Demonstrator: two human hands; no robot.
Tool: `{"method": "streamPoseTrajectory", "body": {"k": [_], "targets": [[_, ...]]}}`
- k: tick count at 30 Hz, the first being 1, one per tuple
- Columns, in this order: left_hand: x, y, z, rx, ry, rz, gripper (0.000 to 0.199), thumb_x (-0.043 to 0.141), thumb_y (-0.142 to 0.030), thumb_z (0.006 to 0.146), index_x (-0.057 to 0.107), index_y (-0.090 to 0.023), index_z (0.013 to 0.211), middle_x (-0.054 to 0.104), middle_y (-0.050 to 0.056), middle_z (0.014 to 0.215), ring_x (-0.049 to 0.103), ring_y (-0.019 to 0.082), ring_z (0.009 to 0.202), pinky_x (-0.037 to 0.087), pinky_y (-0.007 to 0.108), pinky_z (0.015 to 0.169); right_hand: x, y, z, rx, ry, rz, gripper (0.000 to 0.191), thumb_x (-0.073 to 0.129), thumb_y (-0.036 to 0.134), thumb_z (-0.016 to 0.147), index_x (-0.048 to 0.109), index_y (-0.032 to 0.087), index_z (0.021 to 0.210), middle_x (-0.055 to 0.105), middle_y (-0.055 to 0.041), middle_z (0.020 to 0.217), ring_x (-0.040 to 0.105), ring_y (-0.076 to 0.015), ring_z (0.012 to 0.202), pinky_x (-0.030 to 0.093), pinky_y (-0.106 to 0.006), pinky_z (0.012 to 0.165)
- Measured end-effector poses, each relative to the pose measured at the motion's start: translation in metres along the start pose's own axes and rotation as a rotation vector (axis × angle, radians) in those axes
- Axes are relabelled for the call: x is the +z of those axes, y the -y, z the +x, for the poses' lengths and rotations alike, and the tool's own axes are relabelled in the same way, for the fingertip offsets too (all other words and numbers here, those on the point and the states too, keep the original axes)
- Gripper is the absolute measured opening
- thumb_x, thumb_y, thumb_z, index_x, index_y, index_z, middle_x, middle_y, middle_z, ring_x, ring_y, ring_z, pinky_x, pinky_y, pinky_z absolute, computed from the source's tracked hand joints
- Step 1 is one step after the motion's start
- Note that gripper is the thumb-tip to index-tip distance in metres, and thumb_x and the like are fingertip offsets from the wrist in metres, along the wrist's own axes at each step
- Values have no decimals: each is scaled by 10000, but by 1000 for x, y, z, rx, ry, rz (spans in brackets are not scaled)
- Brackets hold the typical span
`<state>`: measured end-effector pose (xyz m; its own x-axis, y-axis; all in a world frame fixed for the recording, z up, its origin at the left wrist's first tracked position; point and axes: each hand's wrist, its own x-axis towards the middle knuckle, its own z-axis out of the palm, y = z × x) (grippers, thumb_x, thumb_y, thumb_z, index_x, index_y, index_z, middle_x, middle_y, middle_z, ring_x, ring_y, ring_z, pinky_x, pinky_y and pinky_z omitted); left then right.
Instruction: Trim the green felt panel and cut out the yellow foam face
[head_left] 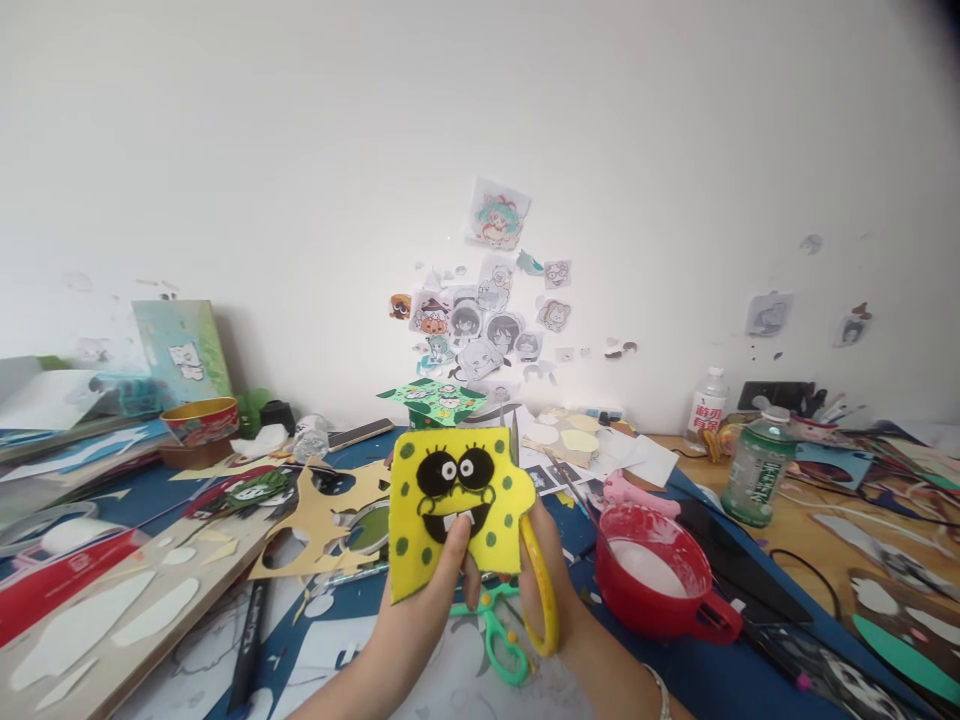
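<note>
My left hand (441, 588) grips a flat yellow felt-like piece (405, 470) from below, its thumb pressed on the front. The piece has green dots and a cartoon face with black eyes and an open mouth. My right hand (553, 545) is closed on a pair of scissors (541, 590) with yellow handles. One blade shows upright at the piece's right edge, where the outline bulges; the rest is behind the piece. Below my hands, green-handled scissors (504, 645) lie on white paper on the table.
A red mug (651, 610) with whitish contents stands to the right, near a green bottle (759, 465). On the left are a board (142, 610) with white cut-outs, a black marker (248, 640) and a cut-up beige sheet (319, 540). Drawings (499, 215) cover the wall behind.
</note>
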<state>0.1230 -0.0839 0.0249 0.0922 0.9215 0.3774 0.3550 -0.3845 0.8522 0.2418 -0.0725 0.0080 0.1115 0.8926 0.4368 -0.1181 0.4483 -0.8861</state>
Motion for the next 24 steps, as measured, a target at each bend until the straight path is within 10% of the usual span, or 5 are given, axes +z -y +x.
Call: {"method": "streamPoseTrajectory", "body": {"k": [24], "targets": [[10, -2, -5, -43, -70, -100, 554, 435, -454, 818, 326, -262, 310, 458, -23, 347, 547, 148, 483, 472, 218, 705, 9, 10, -3, 48, 24, 287, 451, 605, 358, 770, 492, 222, 1185, 646, -50, 934, 593, -225, 845, 476, -282, 630]]}}
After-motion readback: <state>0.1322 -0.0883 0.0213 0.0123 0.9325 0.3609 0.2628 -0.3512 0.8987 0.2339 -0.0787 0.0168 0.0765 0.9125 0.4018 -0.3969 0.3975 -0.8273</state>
